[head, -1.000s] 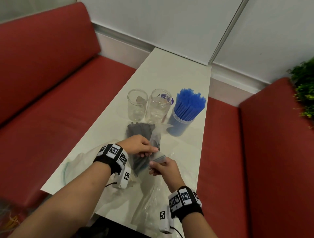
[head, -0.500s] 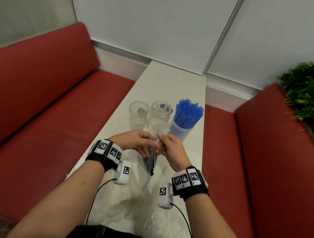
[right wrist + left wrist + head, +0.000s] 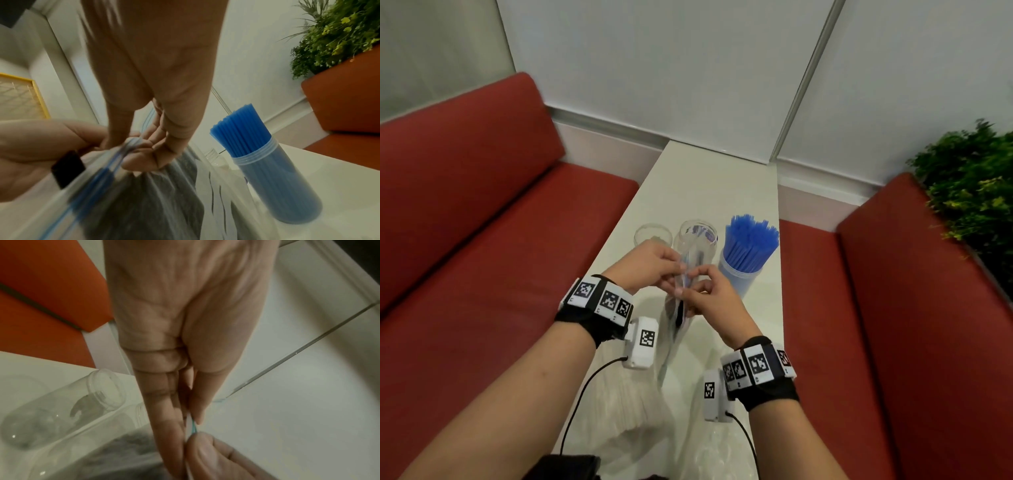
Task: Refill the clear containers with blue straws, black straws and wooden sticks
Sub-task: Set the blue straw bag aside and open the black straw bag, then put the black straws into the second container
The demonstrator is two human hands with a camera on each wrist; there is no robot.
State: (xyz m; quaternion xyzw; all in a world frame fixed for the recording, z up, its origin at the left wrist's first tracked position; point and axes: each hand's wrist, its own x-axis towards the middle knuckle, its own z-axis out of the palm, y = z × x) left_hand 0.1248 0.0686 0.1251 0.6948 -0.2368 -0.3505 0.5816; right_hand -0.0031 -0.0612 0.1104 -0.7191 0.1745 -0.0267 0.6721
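Observation:
A clear zip bag of black straws point(image 3: 677, 317) hangs upright over the white table point(image 3: 709, 192). Both hands pinch its blue zip strip at the top. My left hand point(image 3: 679, 274) holds the strip between thumb and fingers point(image 3: 190, 421); my right hand point(image 3: 695, 286) pinches it just beside point(image 3: 135, 146). The bag's dark contents point(image 3: 144, 194) hang below the fingers. Behind the hands stand two empty clear containers point(image 3: 650, 234) point(image 3: 697, 236). A third container, packed with blue straws point(image 3: 748, 250) point(image 3: 267, 162), stands to their right.
A bag of pale sticks point(image 3: 633, 394) and another crumpled clear bag point(image 3: 709, 455) lie on the table's near end. Red benches point(image 3: 482, 240) point(image 3: 893, 308) flank the narrow table. A green plant point(image 3: 972, 181) sits behind the right bench. A white wall closes the far end.
The bag of black straws lay flat on the table a second ago; both hands have lifted it upright and moved closer together at its zip strip.

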